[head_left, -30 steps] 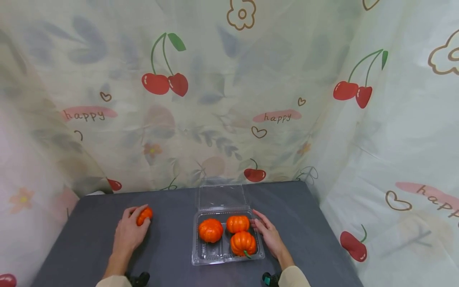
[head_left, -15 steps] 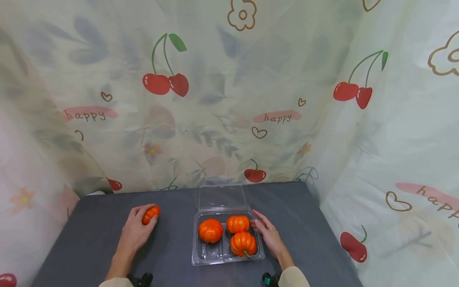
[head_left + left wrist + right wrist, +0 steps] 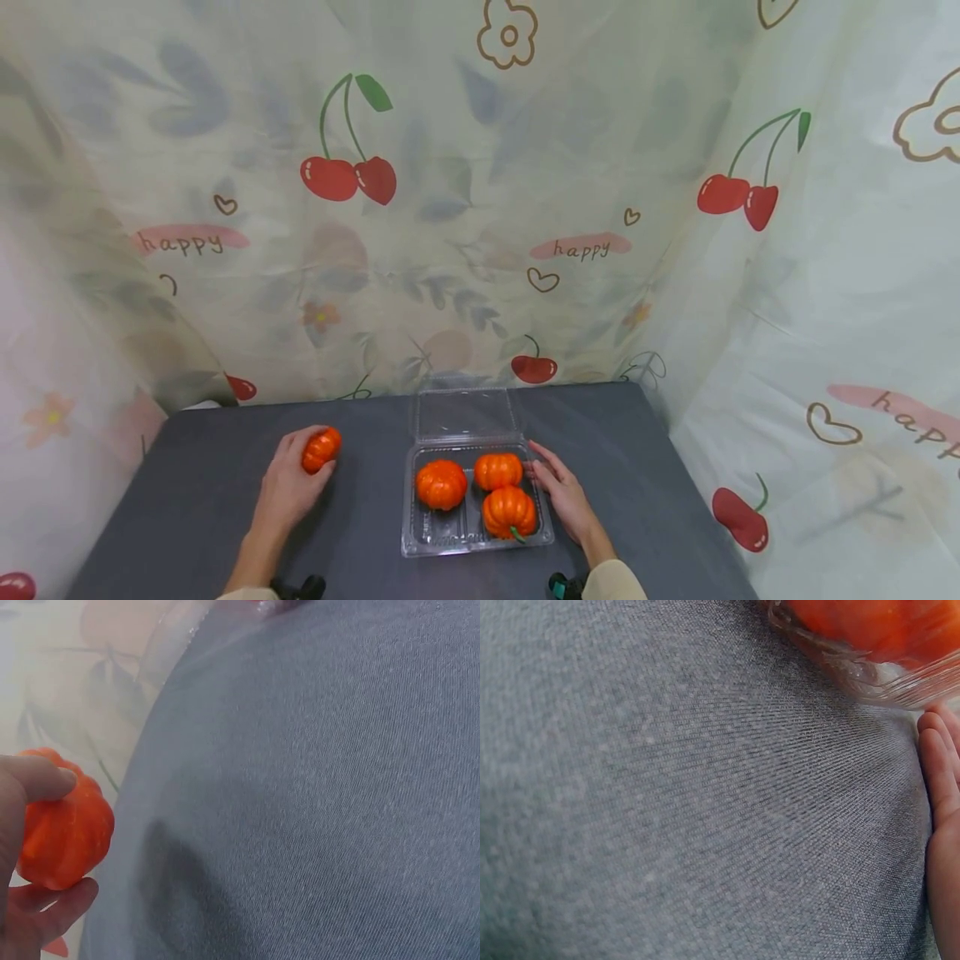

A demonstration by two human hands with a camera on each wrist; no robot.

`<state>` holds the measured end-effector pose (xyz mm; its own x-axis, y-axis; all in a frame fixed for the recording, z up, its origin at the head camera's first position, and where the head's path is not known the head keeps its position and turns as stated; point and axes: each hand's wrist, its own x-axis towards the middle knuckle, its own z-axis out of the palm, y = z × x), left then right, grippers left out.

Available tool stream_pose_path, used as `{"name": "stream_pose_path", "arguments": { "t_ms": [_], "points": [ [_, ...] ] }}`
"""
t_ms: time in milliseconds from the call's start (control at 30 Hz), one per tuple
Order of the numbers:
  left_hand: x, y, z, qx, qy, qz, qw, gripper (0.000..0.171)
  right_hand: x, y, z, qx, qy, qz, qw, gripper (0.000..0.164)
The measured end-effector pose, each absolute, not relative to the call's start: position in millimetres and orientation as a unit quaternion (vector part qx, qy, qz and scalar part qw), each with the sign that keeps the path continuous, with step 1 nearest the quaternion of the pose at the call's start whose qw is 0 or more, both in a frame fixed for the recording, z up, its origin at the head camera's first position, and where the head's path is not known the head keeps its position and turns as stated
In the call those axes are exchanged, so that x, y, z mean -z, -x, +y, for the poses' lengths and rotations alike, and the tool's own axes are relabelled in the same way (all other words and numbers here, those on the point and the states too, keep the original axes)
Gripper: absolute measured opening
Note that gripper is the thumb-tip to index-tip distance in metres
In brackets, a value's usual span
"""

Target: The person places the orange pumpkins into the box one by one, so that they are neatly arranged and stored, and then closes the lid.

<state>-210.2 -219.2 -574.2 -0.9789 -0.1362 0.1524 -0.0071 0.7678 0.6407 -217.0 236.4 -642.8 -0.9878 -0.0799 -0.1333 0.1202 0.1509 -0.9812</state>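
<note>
My left hand [image 3: 289,485] holds a small orange pumpkin [image 3: 321,449] between thumb and fingers, left of the clear plastic container [image 3: 408,533]. In the left wrist view the pumpkin [image 3: 69,829] is pinched above the cloth, its shadow falling below. The container stands with its lid [image 3: 465,415] folded back. Inside are a left pumpkin [image 3: 441,484], a back right pumpkin [image 3: 498,472] and a front right pumpkin [image 3: 509,512] with a green stem. My right hand [image 3: 564,497] rests with extended fingers against the container's right side; the right wrist view shows its fingers [image 3: 939,761] by the plastic wall.
A dark grey cloth [image 3: 360,517] covers the table. Behind it hangs a printed curtain [image 3: 450,208] with cherries and flowers, and another curtain side [image 3: 825,333] closes off the right. A small white object [image 3: 202,405] shows at the back left edge.
My left hand has moved to the right with the small pumpkin, bringing it nearer the container. The right hand and the container have stayed in place.
</note>
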Motion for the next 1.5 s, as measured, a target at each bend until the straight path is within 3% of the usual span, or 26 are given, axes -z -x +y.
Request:
{"name": "stream_pose_path", "arguments": {
  "t_ms": [200,567,1200,1500],
  "points": [
    [573.2,208.9,-212.3,0.338,-0.018,-0.936,0.097,0.058,643.0,215.8,237.3,0.667,-0.014,0.742,0.071,0.047],
    [570.7,203.1,-204.7,0.397,-0.067,-0.913,0.061,0.058,643.3,214.7,236.9,0.666,-0.019,0.743,0.072,0.047],
    [552.0,192.9,-185.3,0.467,0.004,-0.873,0.143,0.057,643.9,215.8,235.6,0.662,-0.021,0.746,0.069,0.047],
    [537.8,187.5,-172.8,0.459,0.038,-0.876,0.141,0.057,643.4,214.9,234.1,0.663,-0.019,0.745,0.068,0.046]
  ]
}}
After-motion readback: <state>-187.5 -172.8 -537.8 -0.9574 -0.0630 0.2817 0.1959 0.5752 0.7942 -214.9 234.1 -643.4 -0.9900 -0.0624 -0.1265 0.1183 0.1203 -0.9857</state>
